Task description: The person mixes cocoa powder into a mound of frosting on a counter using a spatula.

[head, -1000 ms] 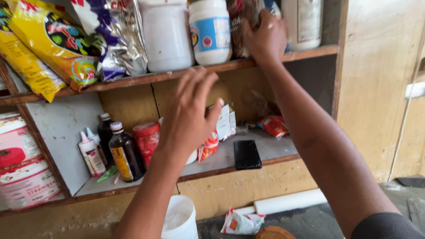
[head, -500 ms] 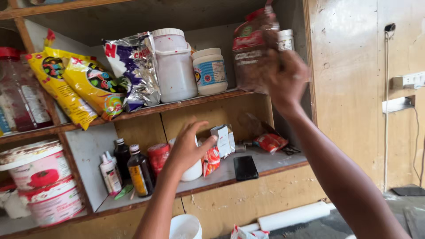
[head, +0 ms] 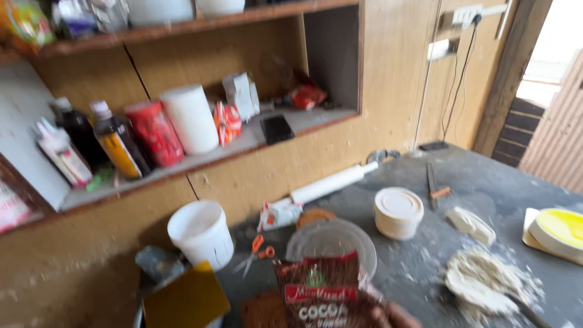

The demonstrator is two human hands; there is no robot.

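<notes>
A brown and red foil packet [head: 322, 291] is at the bottom centre of the head view, low over the grey counter [head: 486, 194]. Only the fingertips of my right hand [head: 398, 316] show, at the packet's lower right corner, gripping it. The rest of that hand is cut off by the frame edge. My left hand is out of view. Behind the packet lie a clear round lid [head: 331, 243] and orange-handled scissors [head: 255, 252].
On the counter are a white bucket [head: 200, 234], a rolling pin [head: 328, 184], a white lidded tub [head: 398, 211], floury dough [head: 480, 282] and a yellow plate [head: 562, 228]. The wooden shelf [head: 200, 161] above holds bottles, a red can, a white jar and a phone [head: 277, 129].
The view has swung down from the shelves to the counter. My right hand has brought the packet down from the upper shelf. My left hand has left the view.
</notes>
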